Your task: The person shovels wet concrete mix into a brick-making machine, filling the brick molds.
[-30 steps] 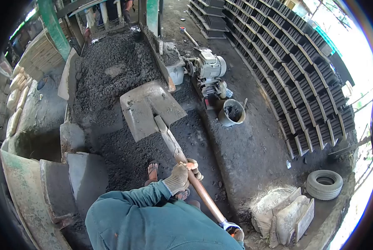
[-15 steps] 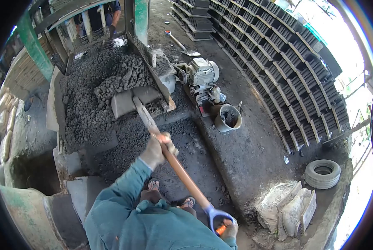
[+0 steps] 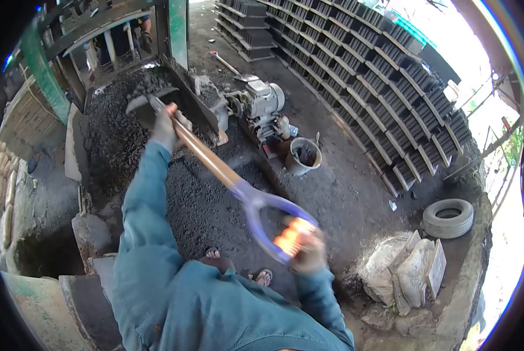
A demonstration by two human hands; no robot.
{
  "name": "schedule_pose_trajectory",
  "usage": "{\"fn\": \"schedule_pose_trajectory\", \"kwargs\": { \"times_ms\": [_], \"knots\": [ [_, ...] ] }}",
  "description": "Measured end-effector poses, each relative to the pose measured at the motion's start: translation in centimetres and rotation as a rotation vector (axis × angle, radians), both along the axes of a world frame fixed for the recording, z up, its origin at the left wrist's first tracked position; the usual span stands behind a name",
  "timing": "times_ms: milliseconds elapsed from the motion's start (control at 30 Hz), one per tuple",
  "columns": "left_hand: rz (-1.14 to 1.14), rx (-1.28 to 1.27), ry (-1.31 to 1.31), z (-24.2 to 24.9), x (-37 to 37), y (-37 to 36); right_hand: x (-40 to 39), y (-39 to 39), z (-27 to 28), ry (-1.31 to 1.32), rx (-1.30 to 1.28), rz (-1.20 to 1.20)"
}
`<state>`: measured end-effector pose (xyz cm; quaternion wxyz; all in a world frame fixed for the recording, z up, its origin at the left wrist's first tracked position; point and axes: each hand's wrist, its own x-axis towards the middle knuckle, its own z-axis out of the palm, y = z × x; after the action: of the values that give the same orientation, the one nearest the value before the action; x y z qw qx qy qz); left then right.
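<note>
My left hand [image 3: 168, 127] is closed around the wooden shaft of a shovel [image 3: 206, 158], close to its blade. The blade is tilted over a heap of dark, crumbly mix [image 3: 107, 140] in a trough. At the near end, my right hand [image 3: 310, 253] grips the orange crossbar of the shovel's blue D-shaped handle, slightly blurred by motion. More loose mix [image 3: 200, 205] covers the floor in front of my feet.
An electric motor [image 3: 265, 105] and a bucket [image 3: 303, 157] stand right of the trough. Racks of dark blocks [image 3: 355, 76] rise beyond. A tire [image 3: 447, 218], stacked sacks [image 3: 411, 269] and another shovel [image 3: 233, 66] are around. A person [image 3: 142, 35] is behind the trough.
The shovel has moved forward and up, its blade going farther over the heap and tilting. Both hands moved forward with it, and the handle end rose from beside my body.
</note>
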<state>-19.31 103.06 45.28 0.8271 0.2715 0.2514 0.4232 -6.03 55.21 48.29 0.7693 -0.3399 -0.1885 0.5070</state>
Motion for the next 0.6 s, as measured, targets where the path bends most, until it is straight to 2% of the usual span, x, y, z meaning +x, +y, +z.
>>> {"fn": "schedule_pose_trajectory", "kwargs": {
  "times_ms": [33, 100, 167, 200, 233, 267, 300, 367, 400, 433, 467, 500, 533, 567, 600],
  "knots": [
    [-0.087, 0.106, -0.106, 0.1, 0.5, -3.6, 1.7, -3.6, 0.8, 0.12, 0.093, 0.032],
    [0.067, -0.129, -0.027, 1.3, 2.5, -9.4, 1.0, -7.3, 5.0, 0.061, -0.132, -0.345],
    [0.061, -0.19, 0.048, 0.3, 2.3, -9.8, 1.4, -8.6, 4.5, 0.062, -0.173, -0.301],
    [0.047, -0.223, 0.091, -0.1, 2.3, -10.1, 0.5, -7.1, 3.0, 0.11, -0.143, -0.352],
    [0.058, -0.042, 0.092, 0.2, 1.4, -9.5, -0.4, -5.5, 1.6, 0.222, -0.147, -0.301],
    [0.086, -0.074, 0.013, -2.0, 0.9, -5.8, -1.1, -4.4, -0.1, 0.192, -0.261, -0.226],
    [0.123, -0.112, -0.056, -4.6, 0.4, -3.1, -2.1, -2.8, -1.6, 0.191, -0.255, -0.196],
    [0.177, -0.175, 0.12, 0.2, 0.2, -6.4, -0.8, -2.5, -2.4, 0.199, -0.128, -0.093],
    [0.14, -0.184, -0.013, -2.4, 0.9, -4.7, 0.5, -3.7, 0.3, 0.184, -0.07, -0.141],
    [0.163, -0.214, -0.009, -0.2, 1.5, -6.6, 2.4, -5.4, 3.2, 0.01, -0.061, -0.202],
    [0.021, -0.197, -0.205, 0.4, 1.6, -8.4, 4.9, -7.1, 5.7, -0.145, -0.063, -0.226],
    [0.051, -0.2, -0.227, 3.5, 1.9, -12.0, 7.4, -8.1, 8.0, -0.376, 0.007, -0.229],
    [0.008, -0.234, -0.349, 3.7, 2.3, -13.0, 10.0, -9.5, 10.4, -0.575, -0.019, -0.308],
    [0.029, -0.291, -0.413, 5.1, 2.8, -14.6, 11.0, -10.4, 13.8, -0.838, -0.169, -0.485],
    [-0.056, -0.289, -0.518, 4.9, 3.6, -15.3, 11.3, -10.3, 17.6, -1.031, -0.174, -0.516]
  ]
}}
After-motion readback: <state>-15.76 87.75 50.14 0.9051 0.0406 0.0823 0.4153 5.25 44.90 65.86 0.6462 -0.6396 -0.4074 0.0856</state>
